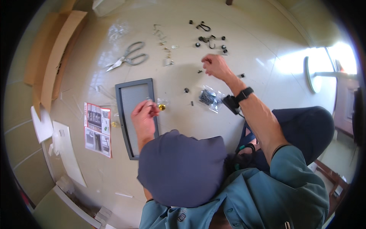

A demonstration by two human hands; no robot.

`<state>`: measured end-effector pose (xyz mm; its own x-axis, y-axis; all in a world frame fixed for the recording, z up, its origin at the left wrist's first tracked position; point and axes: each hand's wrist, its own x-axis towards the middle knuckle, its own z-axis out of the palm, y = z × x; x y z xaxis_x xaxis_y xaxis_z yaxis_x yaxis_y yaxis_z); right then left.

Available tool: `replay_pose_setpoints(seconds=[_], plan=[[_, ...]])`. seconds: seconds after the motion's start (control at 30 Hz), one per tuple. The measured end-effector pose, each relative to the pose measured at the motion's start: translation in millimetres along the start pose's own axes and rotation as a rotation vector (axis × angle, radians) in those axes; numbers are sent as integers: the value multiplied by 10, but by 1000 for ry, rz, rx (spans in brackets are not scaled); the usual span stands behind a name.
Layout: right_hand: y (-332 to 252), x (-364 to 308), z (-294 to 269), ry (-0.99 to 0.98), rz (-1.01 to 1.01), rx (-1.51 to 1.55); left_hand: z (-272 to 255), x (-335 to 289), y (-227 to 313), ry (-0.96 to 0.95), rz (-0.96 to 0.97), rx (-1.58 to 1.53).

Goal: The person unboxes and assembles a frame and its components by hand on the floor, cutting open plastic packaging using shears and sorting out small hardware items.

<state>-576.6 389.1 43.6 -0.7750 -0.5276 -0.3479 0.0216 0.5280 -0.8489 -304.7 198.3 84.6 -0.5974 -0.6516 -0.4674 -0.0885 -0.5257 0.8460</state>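
My left hand is above the grey-framed mesh panel, its fingertips pinched on something small that I cannot make out. A shiny gold round piece shows just right of those fingertips. My right hand reaches forward over the floor with its fingers curled together; whatever they may hold is hidden. Just ahead of it lie black hooks and small black round parts. Closer to me are a clear plastic bag of dark hardware and a single black cap.
Grey-handled scissors lie half open at the far left, beside a row of small metal pieces. A printed leaflet is left of the panel. Cardboard stands along the left side. My bent knee is at right.
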Motion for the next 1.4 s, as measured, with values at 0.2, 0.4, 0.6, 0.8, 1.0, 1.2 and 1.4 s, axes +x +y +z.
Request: replay_pose_setpoints(seconds=[0.2,0.4,0.6,0.8,1.0,1.2,1.4], plan=[[-109,-21,-395,-64,-132,-361,-223,-17,-127,46,-64,-27],[-41,-348,-601,-403,97,-623,101,-65,-183,-126,-89,-20],[123,-795,-737,-734,451,-507,646,-7,-516,-558,-161,123],[413,-1316,-589,-225,291,-198,960,24,-867,-885,-186,259],[709,-1584,-396,-27,150,-257,887,32,-1063,-826,-246,220],[716,-1624,-193,119,351,-3,848,101,-1072,-760,-300,233],[776,-1654,-19,181,319,-73,866,124,-1072,-720,-341,264]])
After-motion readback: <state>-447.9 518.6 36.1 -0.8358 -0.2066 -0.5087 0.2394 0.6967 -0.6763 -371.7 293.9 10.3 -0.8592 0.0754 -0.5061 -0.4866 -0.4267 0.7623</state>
